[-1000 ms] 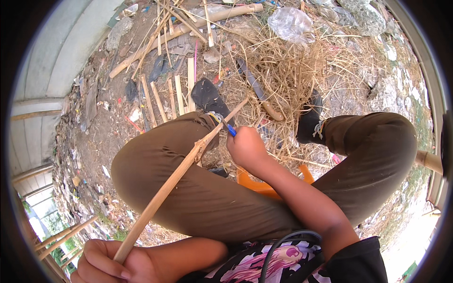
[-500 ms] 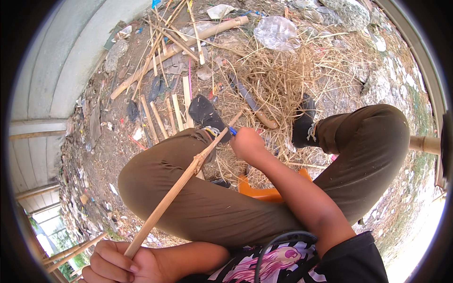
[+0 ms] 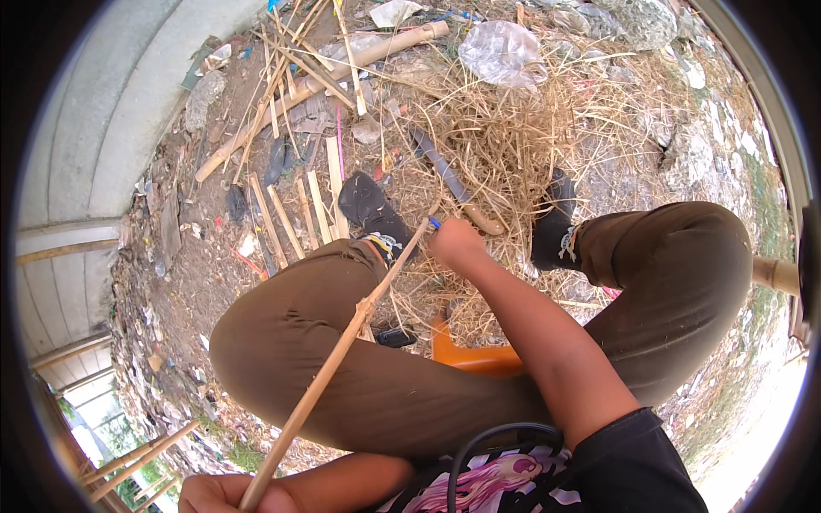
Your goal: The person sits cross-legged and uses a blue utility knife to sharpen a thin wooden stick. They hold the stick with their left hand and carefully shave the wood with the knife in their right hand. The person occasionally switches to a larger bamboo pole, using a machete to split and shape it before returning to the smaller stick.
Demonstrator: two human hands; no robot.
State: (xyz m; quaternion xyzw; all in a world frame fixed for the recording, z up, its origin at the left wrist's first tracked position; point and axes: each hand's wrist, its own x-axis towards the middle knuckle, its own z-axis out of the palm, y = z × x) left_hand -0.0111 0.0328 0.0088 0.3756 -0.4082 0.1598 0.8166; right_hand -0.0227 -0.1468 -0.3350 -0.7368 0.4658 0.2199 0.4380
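A split bamboo stick (image 3: 329, 366) with a knot along it slants across my left thigh, from the lower left toward the middle. My left hand (image 3: 231, 496) is wrapped round its near end and partly cut off by the lower edge. My right hand (image 3: 459, 246) is closed round a small blue-handled knife (image 3: 434, 224) beside the stick's far end. Only a bit of blue shows at the fingers; the blade cannot be made out. On the dry straw beyond lies a machete-like blade with a wooden handle (image 3: 486, 220).
Split bamboo strips (image 3: 318, 205) lie left of my foot, near a long bamboo pole (image 3: 376, 53) and a heap of thin sticks. Dry straw (image 3: 522, 120) and a clear plastic bag (image 3: 500, 51) lie ahead. An orange stool (image 3: 479, 359) is beneath me; a pale wall (image 3: 103, 111) stands left.
My right hand and the knife have moved slightly away from me, along the stick to its far tip. My left hand has shifted down and right with the near end.
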